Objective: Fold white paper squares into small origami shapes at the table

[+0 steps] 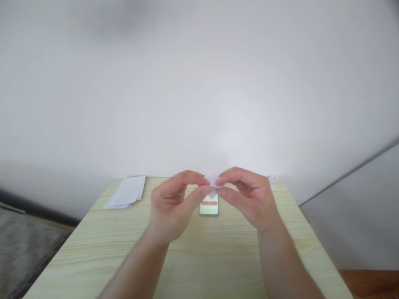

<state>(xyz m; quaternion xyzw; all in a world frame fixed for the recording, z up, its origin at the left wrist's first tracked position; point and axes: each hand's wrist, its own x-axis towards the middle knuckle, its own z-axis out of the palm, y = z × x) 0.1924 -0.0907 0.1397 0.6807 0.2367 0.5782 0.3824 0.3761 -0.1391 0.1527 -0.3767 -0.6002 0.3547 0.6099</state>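
Observation:
Between my two hands is a small piece of folded white paper [212, 179], raised above the table, with a pointed lower tip. My left hand [177, 201] pinches its left side between thumb and fingers. On the right side, the thumb and index finger of my right hand [249, 195] pinch it too. The fingertips of both hands nearly meet around the paper, and its exact folds are too blurred to make out. Behind and below the paper lies a phone [208, 209] with a lit screen showing a red bar; its upper part is hidden by the paper and hands.
A stack of white paper sheets [129, 192] lies at the table's back left. A small white item [273, 178] sits at the back right edge, partly behind my right hand. The light wooden table [212, 261] meets a white wall [199, 91] at the back.

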